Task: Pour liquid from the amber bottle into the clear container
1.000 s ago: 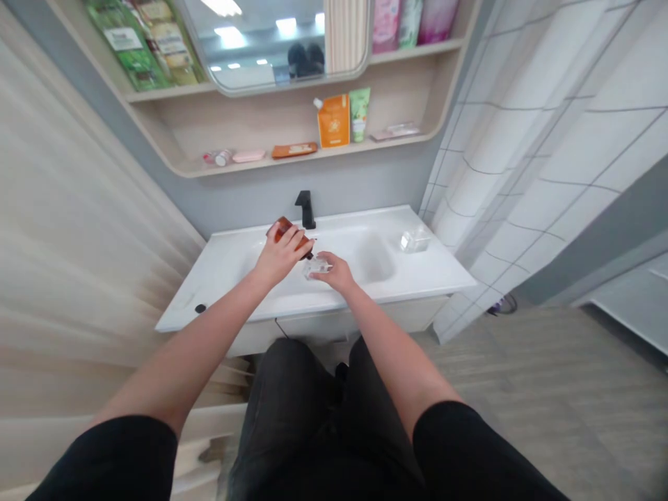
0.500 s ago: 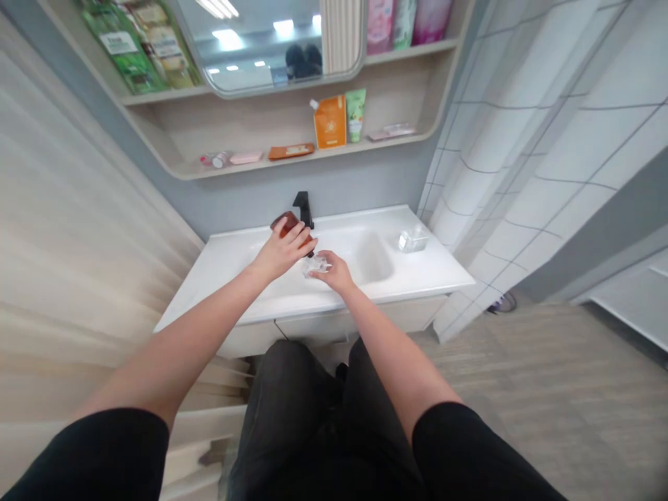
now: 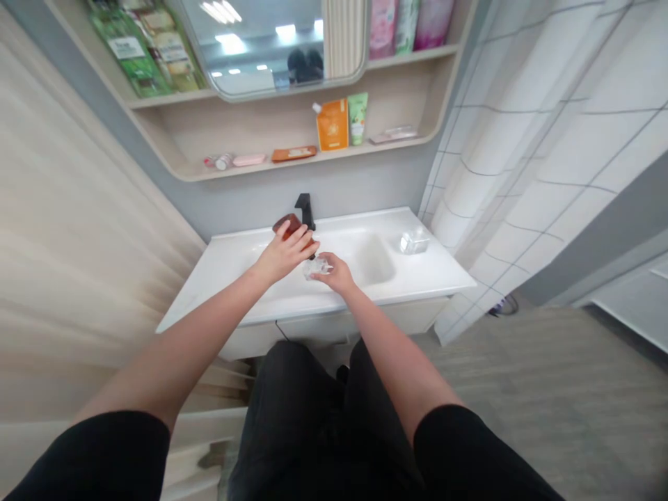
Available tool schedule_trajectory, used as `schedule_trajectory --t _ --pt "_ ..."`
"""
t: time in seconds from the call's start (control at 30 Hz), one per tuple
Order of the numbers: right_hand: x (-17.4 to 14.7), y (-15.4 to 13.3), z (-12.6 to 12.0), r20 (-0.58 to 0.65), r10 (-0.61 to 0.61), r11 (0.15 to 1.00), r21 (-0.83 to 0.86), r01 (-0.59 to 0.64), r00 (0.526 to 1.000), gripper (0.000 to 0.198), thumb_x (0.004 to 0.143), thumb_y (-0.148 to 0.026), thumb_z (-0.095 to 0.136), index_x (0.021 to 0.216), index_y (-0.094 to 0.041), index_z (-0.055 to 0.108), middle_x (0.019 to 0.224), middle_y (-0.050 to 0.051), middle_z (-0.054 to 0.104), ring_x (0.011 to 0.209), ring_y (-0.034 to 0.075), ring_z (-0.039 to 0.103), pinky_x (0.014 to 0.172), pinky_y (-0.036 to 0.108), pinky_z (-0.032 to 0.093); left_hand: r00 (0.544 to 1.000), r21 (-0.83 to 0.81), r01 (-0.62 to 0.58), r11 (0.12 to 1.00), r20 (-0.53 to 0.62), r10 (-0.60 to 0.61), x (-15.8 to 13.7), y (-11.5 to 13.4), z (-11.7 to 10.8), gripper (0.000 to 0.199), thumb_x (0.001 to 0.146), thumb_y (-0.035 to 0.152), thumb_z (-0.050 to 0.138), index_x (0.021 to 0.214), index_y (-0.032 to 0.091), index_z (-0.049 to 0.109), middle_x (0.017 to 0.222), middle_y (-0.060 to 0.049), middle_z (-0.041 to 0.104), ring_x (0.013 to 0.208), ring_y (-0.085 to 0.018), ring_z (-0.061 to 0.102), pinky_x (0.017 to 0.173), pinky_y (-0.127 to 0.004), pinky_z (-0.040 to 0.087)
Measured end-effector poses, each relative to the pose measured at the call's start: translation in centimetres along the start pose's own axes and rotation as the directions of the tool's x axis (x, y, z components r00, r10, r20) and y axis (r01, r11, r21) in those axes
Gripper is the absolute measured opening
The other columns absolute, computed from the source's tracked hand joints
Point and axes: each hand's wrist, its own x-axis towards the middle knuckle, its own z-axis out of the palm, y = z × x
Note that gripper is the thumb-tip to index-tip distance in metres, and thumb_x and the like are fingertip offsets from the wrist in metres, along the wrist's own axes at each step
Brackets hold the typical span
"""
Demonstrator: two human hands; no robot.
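Note:
My left hand point(image 3: 287, 252) is wrapped round a brown bottle point(image 3: 288, 224), which tilts with its dark neck down and to the right. Just under that neck, a small clear container point(image 3: 315, 268) is gripped by the fingers of my right hand point(image 3: 334, 273). The bottle's mouth sits at or very near the container's top; whether they touch I cannot tell. Both hands are over the white sink point(image 3: 376, 261), in front of the black faucet point(image 3: 304, 209). Any liquid passing between the two is too small to make out.
A clear lidded container point(image 3: 414, 241) stands on the counter's right side. Above, the wall shelf point(image 3: 209, 171) carries an orange pouch point(image 3: 332, 125), a green tube point(image 3: 358, 118) and small items. A mirror point(image 3: 271, 49) hangs over it. Curtain at left, tiled wall at right.
Almost nothing differs. The whole view has shifted slightly, while both hands keep the tilted bottle and the clear container in the same place relative to each other.

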Motion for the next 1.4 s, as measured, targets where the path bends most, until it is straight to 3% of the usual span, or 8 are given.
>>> schedule_trajectory --t 0.6,0.8,0.87,0.93,1.03,1.1,1.23,1.4 --pt "0.0 0.4 0.0 0.005 -0.032 0.999 0.036 0.032 0.999 0.074 0.066 -0.052 0.097 0.129 -0.024 0.07 0.133 0.01 0.076 0.113 0.029 0.075 0.094 0.042 0.065 1.0 -0.043 0.016 0.999 -0.014 -0.017 0.0 -0.1 0.0 0.047 0.107 0.016 0.052 0.149 0.031 0.067 0.159 -0.013 0.066 0.159 -0.031 0.05 0.135 -0.071 0.026" --pt "0.1 0.5 0.1 0.022 -0.011 0.997 0.075 0.009 1.0 0.077 0.061 -0.055 0.099 0.125 -0.024 0.072 0.129 0.009 0.077 0.108 0.029 0.075 0.095 0.045 0.064 0.959 -0.05 0.282 0.958 -0.024 -0.284 -1.2 1.7 0.5 0.053 0.102 0.012 0.054 0.151 0.028 0.067 0.159 -0.019 0.064 0.158 -0.037 0.049 0.136 -0.073 0.018" --pt "0.1 0.6 0.2 0.033 -0.002 0.994 0.11 -0.002 0.999 0.077 0.06 -0.055 0.099 0.125 -0.024 0.071 0.128 0.009 0.077 0.104 0.028 0.075 0.096 0.045 0.064 0.905 -0.067 0.42 0.905 -0.036 -0.423 -2.1 2.8 1.1 0.056 0.099 0.011 0.057 0.152 0.026 0.066 0.156 -0.02 0.066 0.155 -0.039 0.052 0.136 -0.072 0.015" --pt "0.1 0.7 0.2 0.043 0.006 0.994 0.111 -0.011 0.999 0.077 0.059 -0.054 0.1 0.124 -0.024 0.071 0.125 0.008 0.077 0.1 0.026 0.074 0.096 0.045 0.064 0.802 -0.125 0.588 0.799 -0.039 -0.597 -3.5 3.9 2.1 0.06 0.095 0.014 0.066 0.154 0.025 0.065 0.152 -0.02 0.069 0.149 -0.041 0.057 0.136 -0.07 0.018" --pt "0.1 0.8 0.1 0.045 0.036 0.997 0.063 -0.038 0.998 0.075 0.058 -0.056 0.099 0.121 -0.026 0.071 0.121 0.006 0.077 0.1 0.026 0.073 0.092 0.045 0.065 0.51 -0.31 0.825 0.473 0.045 -0.859 -6.3 5.1 4.2 0.075 0.085 0.029 0.085 0.155 0.023 0.06 0.144 -0.019 0.074 0.135 -0.041 0.068 0.125 -0.06 0.044" --pt "0.1 0.8 0.0 0.039 0.057 0.997 0.047 -0.059 0.998 0.073 0.059 -0.058 0.098 0.119 -0.027 0.07 0.12 0.006 0.077 0.101 0.027 0.073 0.088 0.044 0.066 0.345 -0.423 0.869 0.258 0.142 -0.928 -8.3 5.4 5.8 0.082 0.079 0.039 0.093 0.152 0.023 0.06 0.139 -0.017 0.076 0.126 -0.039 0.073 0.113 -0.051 0.055" --pt "0.0 0.5 0.1 -0.036 0.091 0.995 0.03 -0.09 0.995 0.071 0.061 -0.06 0.095 0.118 -0.025 0.068 0.117 0.006 0.077 0.101 0.027 0.074 0.088 0.043 0.066 0.285 -0.555 0.82 0.139 0.186 -0.94 -11.4 4.7 8.1 0.079 0.075 0.04 0.096 0.145 0.025 0.062 0.138 -0.013 0.077 0.125 -0.033 0.075 0.112 -0.044 0.056" --pt "-0.1 -0.2 -0.6 -0.207 0.108 0.994 -0.012 -0.113 0.972 0.075 0.063 -0.063 0.092 0.122 -0.025 0.065 0.119 0.008 0.078 0.1 0.028 0.075 0.089 0.044 0.066 0.217 -0.65 0.759 0.011 0.237 -0.947 -12.7 3.4 9.2 0.076 0.076 0.04 0.095 0.142 0.024 0.061 0.137 -0.012 0.078 0.126 -0.03 0.075 0.113 -0.043 0.056"
